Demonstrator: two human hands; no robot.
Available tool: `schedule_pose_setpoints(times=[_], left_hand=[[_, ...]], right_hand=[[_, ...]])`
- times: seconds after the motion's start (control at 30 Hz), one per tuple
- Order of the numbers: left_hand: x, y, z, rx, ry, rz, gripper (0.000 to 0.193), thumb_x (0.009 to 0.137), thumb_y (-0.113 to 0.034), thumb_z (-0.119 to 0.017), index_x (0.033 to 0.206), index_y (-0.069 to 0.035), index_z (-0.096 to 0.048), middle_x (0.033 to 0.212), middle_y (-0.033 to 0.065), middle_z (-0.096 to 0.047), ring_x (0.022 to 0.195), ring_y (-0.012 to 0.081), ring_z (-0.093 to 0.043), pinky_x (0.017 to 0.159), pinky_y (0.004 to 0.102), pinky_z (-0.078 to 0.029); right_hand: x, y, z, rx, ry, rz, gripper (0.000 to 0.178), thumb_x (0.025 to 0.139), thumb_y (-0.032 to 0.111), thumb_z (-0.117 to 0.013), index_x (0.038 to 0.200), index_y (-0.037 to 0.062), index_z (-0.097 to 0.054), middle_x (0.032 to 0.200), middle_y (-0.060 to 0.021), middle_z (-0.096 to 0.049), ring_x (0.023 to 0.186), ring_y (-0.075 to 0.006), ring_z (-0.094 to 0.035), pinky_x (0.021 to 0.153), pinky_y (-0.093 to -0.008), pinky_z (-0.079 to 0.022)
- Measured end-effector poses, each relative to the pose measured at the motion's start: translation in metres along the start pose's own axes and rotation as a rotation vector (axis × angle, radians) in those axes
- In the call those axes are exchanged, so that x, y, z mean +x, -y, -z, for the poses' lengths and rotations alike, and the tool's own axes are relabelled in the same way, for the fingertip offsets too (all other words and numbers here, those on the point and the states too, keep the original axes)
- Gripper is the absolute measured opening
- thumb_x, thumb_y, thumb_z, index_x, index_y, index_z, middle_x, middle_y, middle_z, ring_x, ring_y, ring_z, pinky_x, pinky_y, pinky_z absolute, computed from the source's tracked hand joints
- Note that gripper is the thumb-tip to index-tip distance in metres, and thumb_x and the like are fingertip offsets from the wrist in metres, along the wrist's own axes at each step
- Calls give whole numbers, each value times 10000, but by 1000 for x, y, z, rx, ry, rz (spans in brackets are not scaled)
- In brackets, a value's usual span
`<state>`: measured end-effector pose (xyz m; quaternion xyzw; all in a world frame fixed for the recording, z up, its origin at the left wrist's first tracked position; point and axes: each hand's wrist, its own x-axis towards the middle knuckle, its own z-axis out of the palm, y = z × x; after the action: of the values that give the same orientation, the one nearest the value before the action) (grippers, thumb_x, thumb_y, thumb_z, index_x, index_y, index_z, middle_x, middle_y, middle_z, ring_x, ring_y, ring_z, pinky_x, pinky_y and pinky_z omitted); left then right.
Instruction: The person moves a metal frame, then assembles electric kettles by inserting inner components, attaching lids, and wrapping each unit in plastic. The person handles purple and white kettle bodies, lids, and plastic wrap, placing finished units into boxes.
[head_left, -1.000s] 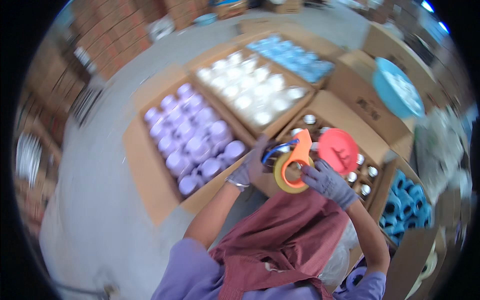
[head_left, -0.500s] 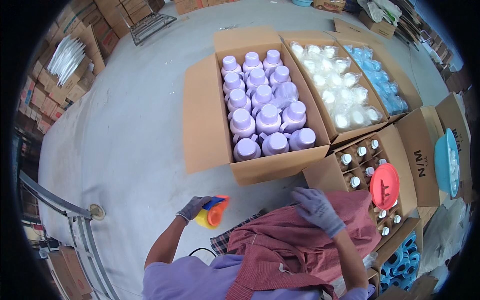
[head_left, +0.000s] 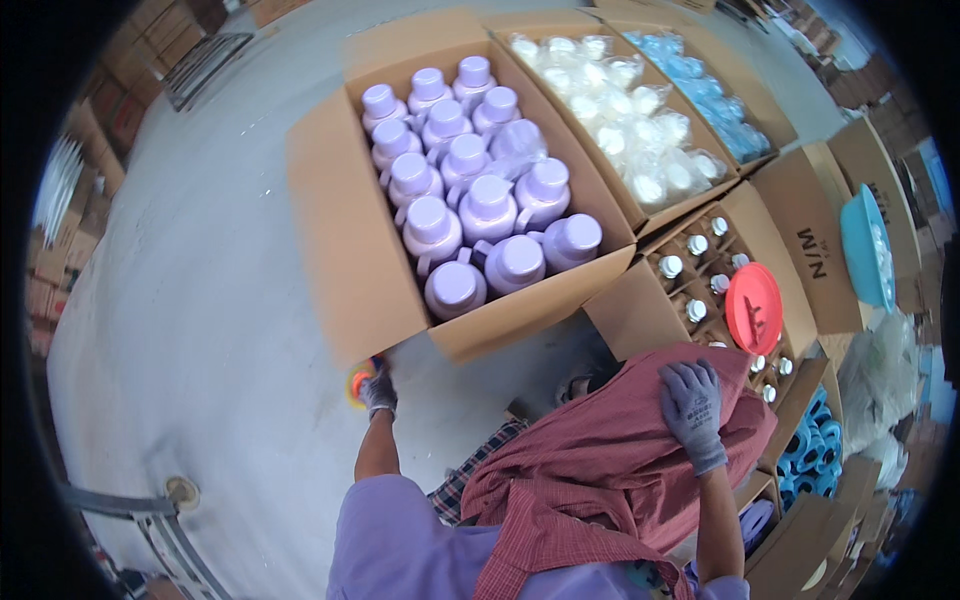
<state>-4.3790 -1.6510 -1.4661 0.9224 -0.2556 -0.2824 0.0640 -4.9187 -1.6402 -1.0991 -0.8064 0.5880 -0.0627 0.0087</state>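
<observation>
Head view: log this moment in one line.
grey-gloved left hand: holding orange-and-yellow tape dispenser | grey-gloved right hand: resting on red checked-cloth apron

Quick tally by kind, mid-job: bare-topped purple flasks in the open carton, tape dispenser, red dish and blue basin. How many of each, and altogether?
Purple flasks, tops free of plastic: 14
Tape dispenser, in the left hand: 1
Red dish: 1
Blue basin: 1
Total: 17
</observation>
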Motion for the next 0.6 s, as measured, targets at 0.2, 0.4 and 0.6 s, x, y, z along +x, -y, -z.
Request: schedule_pose_setpoints(times=[0.2,0.4,0.6], left_hand=[[57,92,-34,508,69,-206,503,967,-343,-510,1351,-18,-494,1221,235,-617,1056,369,-640,871,453,-492],[19,134,-92,794,-81,-821,400,912,-288,-497,1273,-129,-563,1011,205,-707,995,368,-679,825,456,-530],[-117,54,-97,189,584,-302,317,898,-202,-505,1169,-101,-633,1123,145,-685,1097,298,-625,914,349,-496]], right_hand=[[9,3,-2,-2,-28,12,313,812,202,-622,1109,106,-644,1076,-79,-644,1044,-282,-581,1048,-491,-388],[14,5,-3,-12,-20,-10,305,828,224,-622,1111,113,-653,1079,-71,-649,1039,-267,-585,1057,-482,-392],[9,5,-7,-14,-44,-48,300,813,156,-636,1107,99,-652,1074,-79,-650,1027,-275,-598,1042,-483,-406]])
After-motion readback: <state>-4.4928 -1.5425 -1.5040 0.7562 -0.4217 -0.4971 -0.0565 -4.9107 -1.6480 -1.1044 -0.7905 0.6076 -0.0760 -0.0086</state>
